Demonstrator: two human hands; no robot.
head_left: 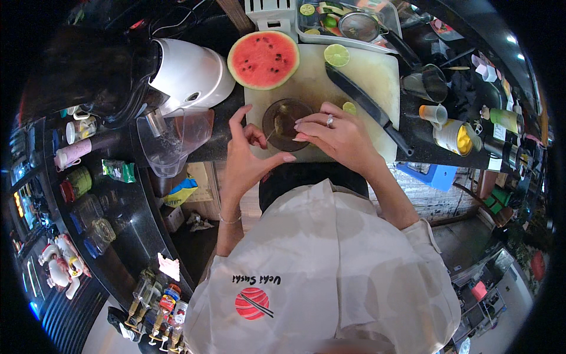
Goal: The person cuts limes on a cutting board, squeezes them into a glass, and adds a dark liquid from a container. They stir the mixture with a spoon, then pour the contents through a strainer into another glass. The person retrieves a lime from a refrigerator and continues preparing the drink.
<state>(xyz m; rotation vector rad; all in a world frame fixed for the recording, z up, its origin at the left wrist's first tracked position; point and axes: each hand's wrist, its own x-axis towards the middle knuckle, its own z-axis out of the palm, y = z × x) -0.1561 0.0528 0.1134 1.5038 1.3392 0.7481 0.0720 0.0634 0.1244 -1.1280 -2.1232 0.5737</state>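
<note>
A dark see-through round bowl (271, 112) sits at the near edge of the white cutting board (380, 74). My left hand (243, 147) is at the bowl's left side, thumb stretched out and fingers apart, some curled by the rim. A thin pale sliver shows near those fingers; its kind is unclear. Over the bowl's right side, my right hand (339, 135) has its fingertips pressed together; whatever they may hold is hidden. A small lime piece (349, 108) lies just beyond it. Farther back are a cut lime half (336, 55) and a large dark-bladed knife (365, 103).
A halved watermelon (263, 60) lies at the board's far left, beside a white appliance base (194, 76) and clear blender jug (174, 141). Behind stands a clear fruit tub (359, 42) with a strainer (359, 26) on top. A metal cup (427, 85) stands right.
</note>
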